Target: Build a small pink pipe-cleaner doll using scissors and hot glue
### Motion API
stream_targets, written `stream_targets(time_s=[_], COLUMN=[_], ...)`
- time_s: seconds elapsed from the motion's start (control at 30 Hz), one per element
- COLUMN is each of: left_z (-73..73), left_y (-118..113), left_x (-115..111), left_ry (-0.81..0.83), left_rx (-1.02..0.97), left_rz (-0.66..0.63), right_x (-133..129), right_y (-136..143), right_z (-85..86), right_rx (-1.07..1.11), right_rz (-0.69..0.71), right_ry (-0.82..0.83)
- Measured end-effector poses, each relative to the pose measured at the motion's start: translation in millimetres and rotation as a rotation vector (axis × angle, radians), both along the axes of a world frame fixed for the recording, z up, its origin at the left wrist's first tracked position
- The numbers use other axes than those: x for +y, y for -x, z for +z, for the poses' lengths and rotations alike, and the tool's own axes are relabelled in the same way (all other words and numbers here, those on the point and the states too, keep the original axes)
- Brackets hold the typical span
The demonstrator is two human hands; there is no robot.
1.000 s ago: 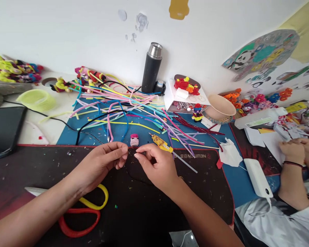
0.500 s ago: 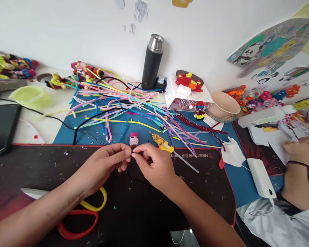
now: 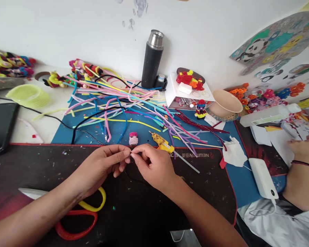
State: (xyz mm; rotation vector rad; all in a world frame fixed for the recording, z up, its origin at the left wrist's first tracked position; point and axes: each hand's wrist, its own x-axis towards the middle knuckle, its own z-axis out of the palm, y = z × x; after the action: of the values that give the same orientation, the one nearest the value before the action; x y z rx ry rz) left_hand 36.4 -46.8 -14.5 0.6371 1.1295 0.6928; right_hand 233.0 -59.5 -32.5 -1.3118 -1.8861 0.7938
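The left hand (image 3: 105, 163) and right hand (image 3: 153, 164) meet over the black red-edged mat (image 3: 195, 195), each grip pinched closed on a tiny dark sliver (image 3: 130, 153) between them, presumably for fine control, the yellow plastic glue gun (image 3: 164, 143) lying within reach.

the pinched piece (image 3: 130, 153) is too small to identify.

A black flask (image 3: 151, 65) with a silvery top stands at twelve o'clock, before a white wall (image 3: 92, 31). At two o'clock a panda sticker (image 3: 256, 48) shows on that wall. A beige bowl (image 3: 224, 103) sits between two and three, a translucent bottle (image 3: 262, 116) at three, and a white corded device (image 3: 261, 175) near four. Towards nine lies a black slab (image 3: 1, 127), with a pale-green coil (image 3: 28, 95) just beyond it.
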Motion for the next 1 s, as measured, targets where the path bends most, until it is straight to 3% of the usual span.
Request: stream_targets(time_s=[0.5, 0.7, 0.8, 1.0], left_z=[2.4, -7.4, -10.5, -9.3], left_y=[1, 8, 14, 20], left_x=[1, -2, 0, 21], left_ry=[-0.065, -0.117, -0.257, -0.774], left_rx=[0.059, 0.093, 0.241, 0.808], left_rz=[-0.038, -0.095, -0.152, -0.191], right_x=[0, 1, 2, 1], right_y=[0, -1, -2, -6], right_z=[-0.6, 0.4, 1.2, 2.4], right_rx=[0.062, 0.078, 0.099, 0.099], right_rz=[-0.027, -0.050, -0.070, -0.068], right_ry=[0.101, 0.135, 0.167, 0.192])
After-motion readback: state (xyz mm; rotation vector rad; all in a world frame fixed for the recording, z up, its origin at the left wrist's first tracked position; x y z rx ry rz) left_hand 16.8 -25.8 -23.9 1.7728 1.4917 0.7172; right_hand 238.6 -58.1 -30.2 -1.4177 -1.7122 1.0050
